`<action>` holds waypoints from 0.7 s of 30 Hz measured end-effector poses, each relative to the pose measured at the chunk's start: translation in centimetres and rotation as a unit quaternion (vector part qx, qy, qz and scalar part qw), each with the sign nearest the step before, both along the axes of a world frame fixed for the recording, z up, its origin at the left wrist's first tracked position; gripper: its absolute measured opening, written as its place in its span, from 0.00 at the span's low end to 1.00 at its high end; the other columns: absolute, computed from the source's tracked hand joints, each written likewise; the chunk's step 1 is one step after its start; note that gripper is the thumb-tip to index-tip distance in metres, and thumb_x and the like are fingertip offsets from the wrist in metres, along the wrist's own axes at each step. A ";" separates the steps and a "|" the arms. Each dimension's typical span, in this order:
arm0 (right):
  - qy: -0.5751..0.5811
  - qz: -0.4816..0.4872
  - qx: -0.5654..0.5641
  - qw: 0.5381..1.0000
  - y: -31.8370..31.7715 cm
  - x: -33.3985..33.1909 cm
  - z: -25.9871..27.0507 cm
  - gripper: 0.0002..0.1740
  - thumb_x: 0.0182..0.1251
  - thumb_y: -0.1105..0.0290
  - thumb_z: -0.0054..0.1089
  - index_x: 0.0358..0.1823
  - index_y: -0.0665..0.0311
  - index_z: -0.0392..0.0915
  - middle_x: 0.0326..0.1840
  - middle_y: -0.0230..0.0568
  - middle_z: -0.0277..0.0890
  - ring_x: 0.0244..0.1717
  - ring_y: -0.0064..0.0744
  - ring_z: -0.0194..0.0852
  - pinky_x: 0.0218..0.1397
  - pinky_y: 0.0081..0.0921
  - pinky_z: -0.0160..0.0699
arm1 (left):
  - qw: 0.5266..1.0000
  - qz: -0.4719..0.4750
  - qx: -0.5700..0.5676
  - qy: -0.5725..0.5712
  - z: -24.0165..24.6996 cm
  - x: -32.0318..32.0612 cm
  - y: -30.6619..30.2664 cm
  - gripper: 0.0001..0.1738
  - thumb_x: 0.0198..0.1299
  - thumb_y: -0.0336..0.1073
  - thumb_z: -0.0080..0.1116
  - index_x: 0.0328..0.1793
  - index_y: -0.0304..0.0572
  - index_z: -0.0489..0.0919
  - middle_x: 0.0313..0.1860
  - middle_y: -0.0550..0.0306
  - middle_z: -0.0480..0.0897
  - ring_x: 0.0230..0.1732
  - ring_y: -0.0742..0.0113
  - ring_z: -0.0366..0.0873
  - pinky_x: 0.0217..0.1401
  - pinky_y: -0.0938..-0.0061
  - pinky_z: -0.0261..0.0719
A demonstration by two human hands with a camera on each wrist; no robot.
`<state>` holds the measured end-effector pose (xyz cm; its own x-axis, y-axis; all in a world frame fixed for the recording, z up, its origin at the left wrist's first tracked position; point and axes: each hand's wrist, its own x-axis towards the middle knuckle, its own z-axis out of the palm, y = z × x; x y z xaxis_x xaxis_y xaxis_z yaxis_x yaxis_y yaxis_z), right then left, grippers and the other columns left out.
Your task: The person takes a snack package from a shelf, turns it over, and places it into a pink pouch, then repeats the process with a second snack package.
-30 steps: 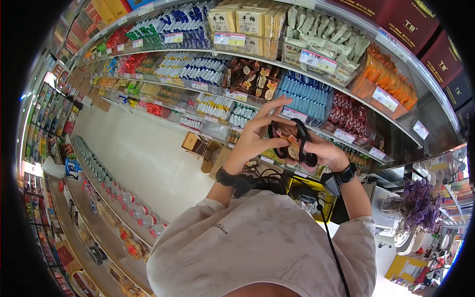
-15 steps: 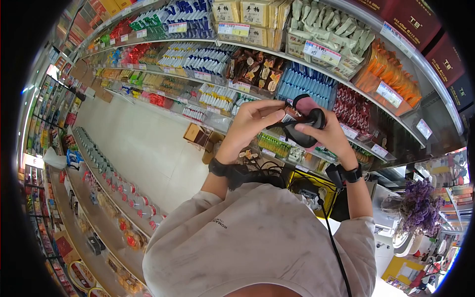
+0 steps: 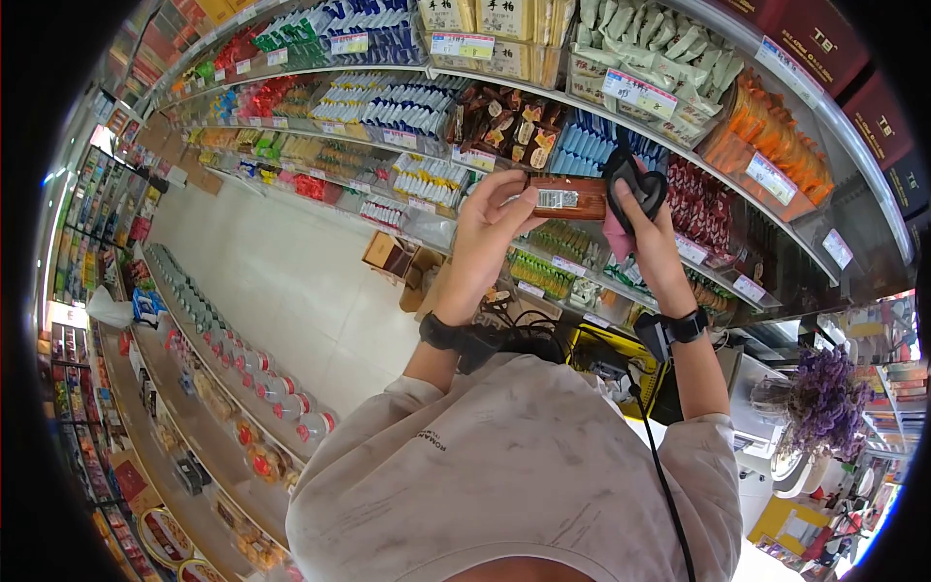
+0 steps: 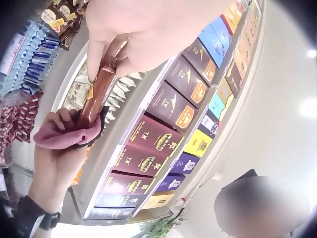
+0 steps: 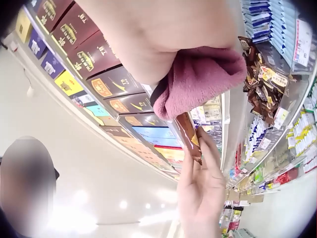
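My left hand (image 3: 485, 221) pinches one end of a long brown snack packet (image 3: 572, 198), held level in front of the shelves with a barcode label showing. In my right hand (image 3: 652, 242) is a folded cloth (image 3: 618, 236), fuzzy pink on one side and black on the other. The cloth wraps the packet's other end. In the left wrist view the brown packet (image 4: 98, 96) runs from the left fingers down into the pink cloth (image 4: 69, 138). From the right wrist, the cloth (image 5: 203, 79) hides most of the right fingers, and the packet's tip reaches the left hand (image 5: 200, 191).
Shelves of wrapped snacks in clear bins curve across the front, including similar brown packets (image 3: 506, 126) and blue packets (image 3: 582, 141). Dark red boxes (image 3: 805, 39) line the upper right. Below my hands is a yellow basket (image 3: 592, 339). Purple dried flowers (image 3: 824, 403) stand at the right.
The packet has turned level, its barcode side now facing up. My right hand has shifted right and up with the cloth, drawing apart from the left hand.
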<state>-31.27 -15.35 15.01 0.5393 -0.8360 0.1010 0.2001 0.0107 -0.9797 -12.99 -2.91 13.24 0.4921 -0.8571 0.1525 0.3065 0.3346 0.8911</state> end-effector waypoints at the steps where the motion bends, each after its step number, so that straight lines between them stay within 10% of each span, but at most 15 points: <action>1: -0.007 -0.013 0.014 1.000 0.2 0.3 0.2 0.20 0.78 0.64 0.60 0.62 0.70 0.73 0.37 0.26 0.76 0.36 0.14 0.68 0.41 0.18 0.71 | 1.000 -0.007 0.001 0.013 -0.1 0.0 0.1 0.20 0.72 0.34 0.61 0.66 0.36 0.73 0.54 0.49 0.84 0.51 0.64 0.86 0.56 0.67 0.88; 5: 0.042 -0.032 -0.141 0.989 -0.6 0.8 -1.3 0.14 0.78 0.66 0.59 0.54 0.72 0.76 0.32 0.26 0.75 0.31 0.15 0.67 0.36 0.20 0.71 | 0.992 -0.084 -0.002 0.097 1.5 -0.3 0.9 0.21 0.75 0.35 0.56 0.70 0.38 0.67 0.55 0.42 0.84 0.51 0.50 0.87 0.59 0.62 0.88; 7: 0.104 -0.033 -0.176 0.978 -1.4 0.6 -2.7 0.21 0.78 0.69 0.58 0.67 0.68 0.71 0.48 0.31 0.79 0.45 0.16 0.71 0.51 0.20 0.72 | 0.992 -0.092 -0.006 0.085 1.3 -0.1 1.1 0.22 0.76 0.36 0.55 0.71 0.37 0.65 0.56 0.38 0.84 0.51 0.45 0.87 0.60 0.59 0.88; 10: 0.082 -0.022 -0.131 0.988 -0.7 1.5 -2.4 0.21 0.77 0.70 0.59 0.67 0.68 0.69 0.50 0.34 0.79 0.47 0.17 0.71 0.52 0.20 0.71 | 0.995 -0.062 -0.026 0.069 0.3 0.6 1.0 0.22 0.76 0.35 0.54 0.70 0.34 0.65 0.56 0.38 0.84 0.52 0.46 0.87 0.60 0.59 0.88; 13: 0.072 0.043 -0.085 0.993 1.7 2.3 0.1 0.11 0.76 0.66 0.62 0.44 0.70 0.78 0.32 0.28 0.77 0.33 0.14 0.67 0.36 0.20 0.70 | 0.996 0.002 -0.020 0.084 -1.0 1.0 1.2 0.20 0.76 0.35 0.54 0.68 0.32 0.67 0.53 0.41 0.84 0.52 0.47 0.87 0.60 0.59 0.88; 21: 0.172 0.150 -0.103 0.968 1.5 3.4 -3.6 0.12 0.75 0.66 0.64 0.47 0.69 0.78 0.37 0.26 0.79 0.39 0.14 0.71 0.40 0.19 0.73 | 0.992 0.054 0.017 0.111 -3.0 4.7 3.9 0.19 0.76 0.36 0.55 0.65 0.31 0.72 0.49 0.51 0.84 0.50 0.60 0.86 0.59 0.60 0.88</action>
<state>-27.82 -13.82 11.40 0.7855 -0.6186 0.0198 -0.1204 -0.1840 -0.9755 -8.27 1.00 10.26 0.5993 -0.8005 0.0031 0.4601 0.3476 0.8170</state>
